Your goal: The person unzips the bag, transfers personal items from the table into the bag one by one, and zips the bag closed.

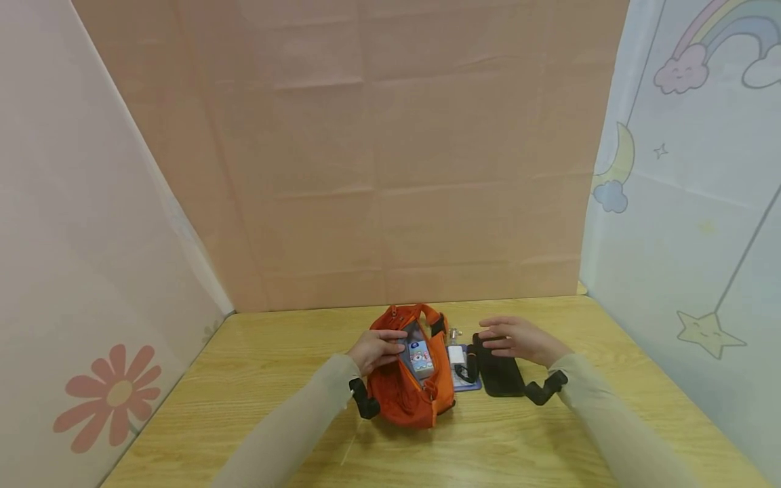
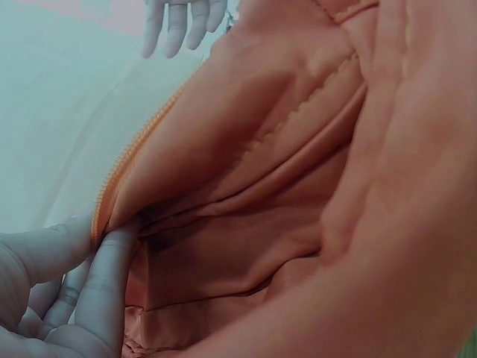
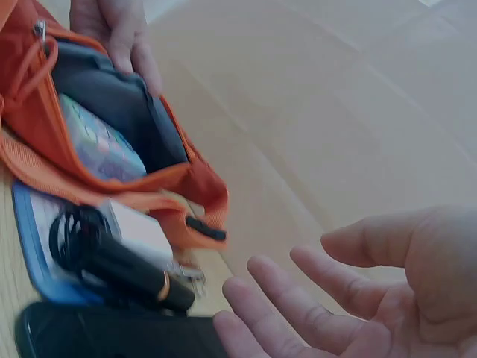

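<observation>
An orange bag (image 1: 390, 400) lies on the table with its zipped mouth open and grey lining showing. My left hand (image 1: 373, 351) pinches the zipper edge (image 2: 123, 183) between thumb and fingers, holding that side out. Inside the bag sits a small printed packet (image 3: 100, 142) in pale blue and white. My right hand (image 1: 518, 340) hovers with spread fingers over the far end of a black phone-like slab (image 1: 505, 378), holding nothing. Left of the slab are a black tube (image 3: 130, 268) with a gold band, a coiled black cord (image 3: 74, 235) and a white block (image 3: 138, 231).
Under the block and tube lies a flat blue-edged item (image 1: 468, 388). Small metal pieces (image 1: 454, 334) are just behind it. The bag's orange strap (image 3: 97, 194) runs along its right side. A wood-grain table (image 1: 274, 359) meets a tan backdrop (image 1: 378, 203) behind.
</observation>
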Demonstrator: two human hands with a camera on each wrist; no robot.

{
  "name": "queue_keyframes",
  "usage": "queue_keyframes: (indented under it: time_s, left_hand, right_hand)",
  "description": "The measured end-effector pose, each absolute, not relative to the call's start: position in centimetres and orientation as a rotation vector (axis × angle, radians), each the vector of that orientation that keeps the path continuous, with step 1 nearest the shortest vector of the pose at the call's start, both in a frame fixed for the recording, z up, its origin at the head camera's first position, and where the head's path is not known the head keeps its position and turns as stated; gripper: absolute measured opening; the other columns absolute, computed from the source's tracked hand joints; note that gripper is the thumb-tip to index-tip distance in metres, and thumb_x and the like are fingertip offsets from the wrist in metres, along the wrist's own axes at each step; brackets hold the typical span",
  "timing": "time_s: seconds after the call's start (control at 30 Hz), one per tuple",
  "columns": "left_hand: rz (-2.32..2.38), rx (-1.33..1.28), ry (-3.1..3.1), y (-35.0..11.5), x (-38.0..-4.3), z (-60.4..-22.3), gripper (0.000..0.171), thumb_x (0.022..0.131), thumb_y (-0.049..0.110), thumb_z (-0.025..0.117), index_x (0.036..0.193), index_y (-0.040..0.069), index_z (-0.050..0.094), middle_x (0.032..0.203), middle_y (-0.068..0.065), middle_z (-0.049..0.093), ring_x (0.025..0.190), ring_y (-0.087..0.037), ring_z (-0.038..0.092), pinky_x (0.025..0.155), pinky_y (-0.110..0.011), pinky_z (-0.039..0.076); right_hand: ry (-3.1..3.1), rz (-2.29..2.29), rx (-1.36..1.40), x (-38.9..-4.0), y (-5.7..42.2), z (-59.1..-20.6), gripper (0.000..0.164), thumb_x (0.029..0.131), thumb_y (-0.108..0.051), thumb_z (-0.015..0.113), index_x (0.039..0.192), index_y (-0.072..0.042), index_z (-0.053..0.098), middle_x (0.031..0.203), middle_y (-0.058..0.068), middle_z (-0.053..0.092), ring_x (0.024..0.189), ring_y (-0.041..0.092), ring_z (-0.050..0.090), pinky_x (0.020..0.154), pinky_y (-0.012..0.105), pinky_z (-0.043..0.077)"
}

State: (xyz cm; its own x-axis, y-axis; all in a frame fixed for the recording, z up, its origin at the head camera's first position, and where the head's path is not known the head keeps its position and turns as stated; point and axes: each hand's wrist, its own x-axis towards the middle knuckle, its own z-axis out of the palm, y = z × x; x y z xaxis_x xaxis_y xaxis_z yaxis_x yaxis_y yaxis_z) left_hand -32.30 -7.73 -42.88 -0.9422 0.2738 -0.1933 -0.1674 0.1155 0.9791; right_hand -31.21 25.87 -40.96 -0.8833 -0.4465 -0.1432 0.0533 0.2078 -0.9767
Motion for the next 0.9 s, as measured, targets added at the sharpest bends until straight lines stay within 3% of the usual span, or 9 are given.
queue_keyframes:
  time_s: [0.37,0.5,0.7,0.77,0.9]
  left_hand:
    - [1.891,0.12,2.067,-7.9,-32.3,-42.9,0.04,0.092,-0.002,0.061,0.132,0.001,0.059,0.124,-0.017,0.062,0.088,-0.009,0.067,0.083,-0.032,0.057]
    - [1.888,0.124,2.065,-7.9,-32.3,-42.8,0.04,0.092,-0.002,0.061,0.131,0.002,0.06,0.125,-0.016,0.062,0.089,-0.01,0.067,0.083,-0.033,0.056]
    - [1.889,0.131,2.058,-8.0,-32.3,-42.8,0.04,0.092,-0.003,0.061,0.131,0.001,0.06,0.124,-0.016,0.063,0.089,-0.009,0.066,0.083,-0.033,0.056]
    - [1.889,0.133,2.057,-8.0,-32.3,-42.8,0.04,0.092,-0.003,0.061,0.131,0.001,0.06,0.124,-0.016,0.063,0.088,-0.009,0.066,0.083,-0.032,0.056]
    - [1.884,0.143,2.059,-8.1,-32.3,-42.8,0.04,0.092,-0.002,0.061,0.131,0.002,0.06,0.126,-0.017,0.061,0.089,-0.009,0.066,0.083,-0.032,0.056]
  right_hand:
    - [2.207,-1.67,-0.19,-31.4,28.2,-42.6,0.052,0.105,-0.018,0.039,0.145,0.013,0.028,0.139,0.033,0.045,0.121,0.037,0.056,0.094,0.041,0.052]
    - [2.228,-1.665,-0.17,-31.6,29.0,-43.1,0.051,0.104,-0.015,0.04,0.142,0.017,0.027,0.131,0.032,0.052,0.11,0.029,0.063,0.088,0.037,0.054]
    - [2.229,-1.698,-0.119,-32.1,29.5,-43.8,0.05,0.102,-0.009,0.042,0.14,0.02,0.027,0.114,0.016,0.062,0.088,0.012,0.064,0.081,0.033,0.055]
    - [2.247,-1.69,-0.12,-32.4,29.6,-44.1,0.05,0.101,-0.007,0.042,0.14,0.02,0.026,0.117,0.021,0.061,0.091,0.014,0.064,0.083,0.034,0.055]
    - [2.284,-1.665,-0.118,-32.8,29.5,-44.4,0.05,0.101,-0.004,0.044,0.141,0.019,0.025,0.133,0.036,0.047,0.115,0.036,0.059,0.093,0.041,0.052]
